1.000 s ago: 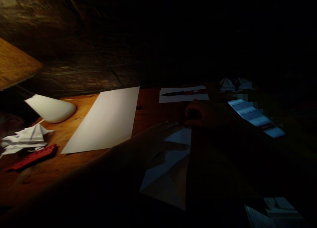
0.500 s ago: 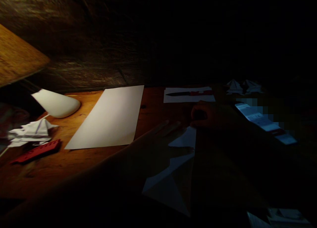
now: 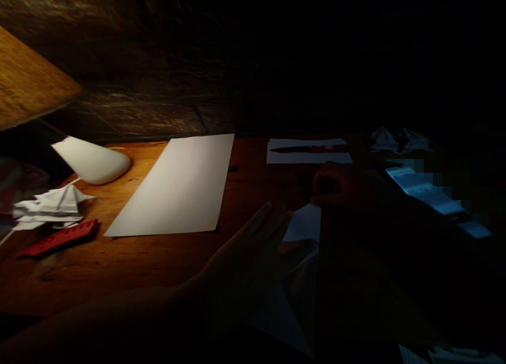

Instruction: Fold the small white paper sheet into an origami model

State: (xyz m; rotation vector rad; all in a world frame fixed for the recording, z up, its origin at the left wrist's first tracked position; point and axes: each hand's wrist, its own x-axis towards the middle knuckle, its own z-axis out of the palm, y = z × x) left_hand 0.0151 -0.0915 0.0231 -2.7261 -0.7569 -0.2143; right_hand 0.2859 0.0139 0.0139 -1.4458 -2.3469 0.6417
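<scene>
White folded sheet (image 3: 303, 224) found between left hand (image 3: 245, 261) and right hand (image 3: 340, 187)

Head view, low light. The folded sheet lies flat on a wooden table (image 3: 158, 272), with its upper part showing between the hands and its lower part running toward the bottom of the frame. A right forearm (image 3: 356, 272) and deep shadow cover much of it, so the creases cannot be read.

Left hand: spread wide, pointing up the table just beside the sheet, pinching nothing. Contact with the sheet or table cannot be confirmed. Right hand: curled, at the sheet's upper edge. Whether it pinches anything cannot be told; shadow hides the grip.

Handling assessment: the sheet appears light and thin, likely stiffer along its folds and soft elsewhere. It may slide on the wood and crease under careless pressure. The exposed upper edge looks the safest place to take hold.

Surroundings: a plain white sheet (image 3: 174, 187) lies flat to the left, below a white lamp head (image 3: 90, 161). A folded paper figure (image 3: 49, 208) and a red ruler (image 3: 59, 237) sit at far left. Ahead, a black-and-red pen or knife (image 3: 308, 149) rests on white paper (image 3: 284, 158). To the right, a lit phone (image 3: 422, 195) is partly blurred into blocks, with two paper figures (image 3: 399, 140) beyond it. A stone wall (image 3: 118, 95) stands behind the table.
</scene>
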